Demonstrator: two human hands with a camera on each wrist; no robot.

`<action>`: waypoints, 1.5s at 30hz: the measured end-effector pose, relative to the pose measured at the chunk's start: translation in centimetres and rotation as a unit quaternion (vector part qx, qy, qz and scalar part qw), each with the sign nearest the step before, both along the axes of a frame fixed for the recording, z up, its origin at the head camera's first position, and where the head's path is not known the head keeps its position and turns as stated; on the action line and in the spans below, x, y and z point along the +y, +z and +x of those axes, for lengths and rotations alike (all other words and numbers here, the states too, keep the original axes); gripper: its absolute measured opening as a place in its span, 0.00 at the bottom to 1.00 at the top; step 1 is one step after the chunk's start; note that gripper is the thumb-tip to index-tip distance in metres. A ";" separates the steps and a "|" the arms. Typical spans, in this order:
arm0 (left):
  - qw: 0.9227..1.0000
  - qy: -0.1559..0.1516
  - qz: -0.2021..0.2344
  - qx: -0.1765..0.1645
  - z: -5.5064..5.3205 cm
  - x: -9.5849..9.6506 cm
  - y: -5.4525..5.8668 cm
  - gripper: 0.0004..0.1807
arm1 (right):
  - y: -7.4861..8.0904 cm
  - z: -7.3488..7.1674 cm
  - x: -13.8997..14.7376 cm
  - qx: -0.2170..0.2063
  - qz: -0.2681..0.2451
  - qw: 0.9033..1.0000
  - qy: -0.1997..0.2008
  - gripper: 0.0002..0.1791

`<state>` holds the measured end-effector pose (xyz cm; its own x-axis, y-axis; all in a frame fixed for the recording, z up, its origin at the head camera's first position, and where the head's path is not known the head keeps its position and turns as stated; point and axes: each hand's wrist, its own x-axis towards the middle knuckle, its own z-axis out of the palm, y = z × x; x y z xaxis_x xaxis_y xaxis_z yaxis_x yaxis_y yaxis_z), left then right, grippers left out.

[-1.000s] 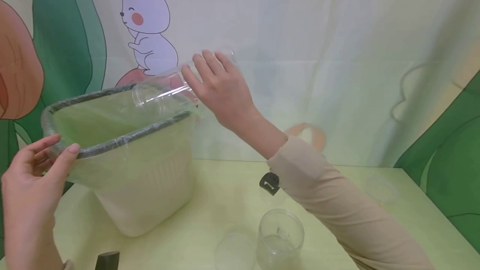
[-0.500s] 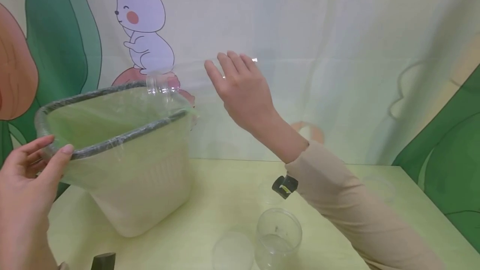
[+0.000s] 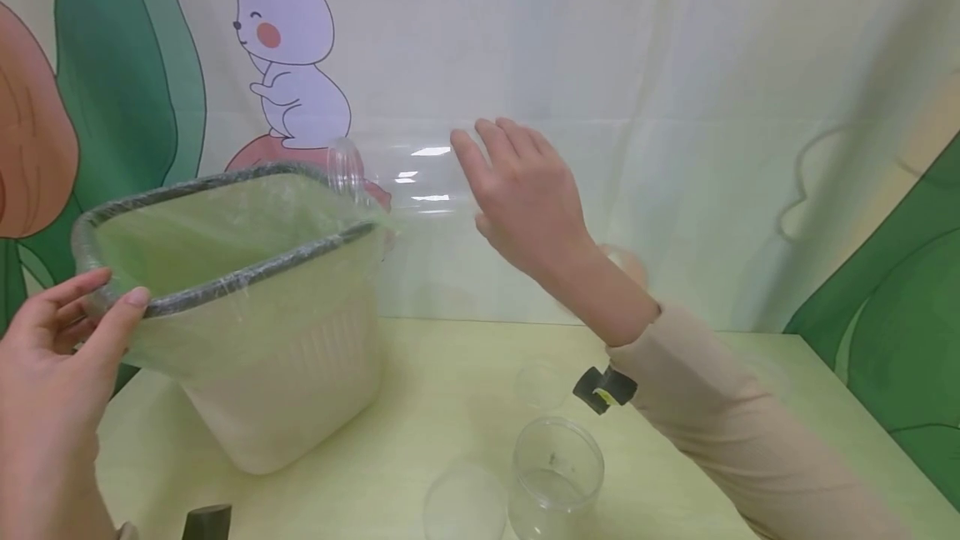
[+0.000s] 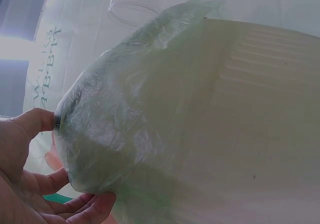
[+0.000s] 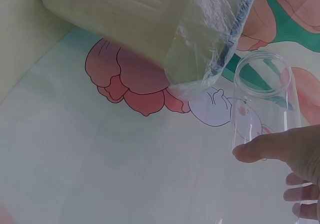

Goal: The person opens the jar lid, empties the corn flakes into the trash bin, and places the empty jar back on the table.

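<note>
A pale plastic bin (image 3: 292, 407) stands tilted at the left of the table, lined with a thin translucent green bag (image 4: 130, 119) folded over its dark rim. My left hand (image 3: 63, 357) grips the bin's left end, thumb and fingers pinching the bagged rim. In my right hand (image 3: 528, 202) is a clear plastic jar (image 3: 408, 177), lying nearly level in the air. Its open threaded mouth points left, close to the bin's right end. Nothing shows inside the jar. From the right wrist view, my thumb (image 5: 260, 148) presses along the jar's side.
Another clear jar (image 3: 558, 482) stands uncapped on the table (image 3: 420, 407), beside a clear round lid (image 3: 465, 507). Farther back lies a faint clear disc (image 3: 540, 386). Black camera mounts (image 3: 603, 390) sit by both wrists. A printed rabbit backdrop (image 3: 712, 190) hangs behind.
My right hand has carried the jar rightward, off the bin's opening, and levelled it from its mouth-down tilt. My left hand stays on the rim, with only a slight shift in view.
</note>
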<state>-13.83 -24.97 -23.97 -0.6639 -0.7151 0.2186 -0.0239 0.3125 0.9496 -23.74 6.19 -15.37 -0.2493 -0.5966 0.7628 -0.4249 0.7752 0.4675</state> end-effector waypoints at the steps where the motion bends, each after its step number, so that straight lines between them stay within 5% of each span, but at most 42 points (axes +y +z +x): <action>1: 1.000 0.000 0.000 -0.002 0.0 0.0 0.0 0.24 | 0.0 0.1 0.1 -0.004 -0.001 1.000 0.000 0.24; 24: 1.000 0.000 0.009 0.021 -0.2 -0.1 0.0 0.22 | 0.0 2.4 3.1 -0.049 -0.048 0.998 0.013 0.37; 45: 1.000 0.003 0.002 -0.017 0.0 -0.5 0.0 0.25 | -2.0 3.0 6.1 -0.050 -0.064 0.997 0.016 0.40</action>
